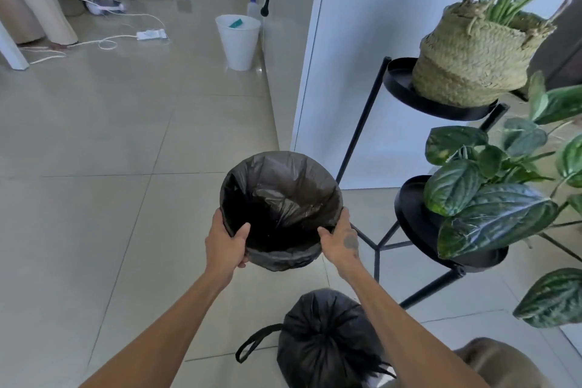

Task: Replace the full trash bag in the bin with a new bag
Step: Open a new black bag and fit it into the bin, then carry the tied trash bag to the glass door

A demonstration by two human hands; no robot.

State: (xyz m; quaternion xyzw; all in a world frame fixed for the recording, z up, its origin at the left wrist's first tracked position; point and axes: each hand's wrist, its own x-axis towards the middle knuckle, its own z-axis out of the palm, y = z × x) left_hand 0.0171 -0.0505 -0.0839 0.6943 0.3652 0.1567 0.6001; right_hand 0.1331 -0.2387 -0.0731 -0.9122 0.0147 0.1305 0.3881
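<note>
A round bin [283,258] lined with a new black bag [283,186] is in the middle of the head view, the bag's edge folded over the rim. My left hand [225,242] grips the near left rim, thumb inside the bag. My right hand [338,238] grips the near right rim the same way. The full black trash bag [327,340], tied at the top with a drawstring loop lying to its left, sits on the floor close to me, under my right forearm.
A black metal plant stand [374,249] with leafy plants [491,198] and a woven basket pot [469,60] stands to the right. A white wall [346,72] rises behind the bin. Farther off are a white bin [237,41], cables and power strips [151,34] on the tiled floor.
</note>
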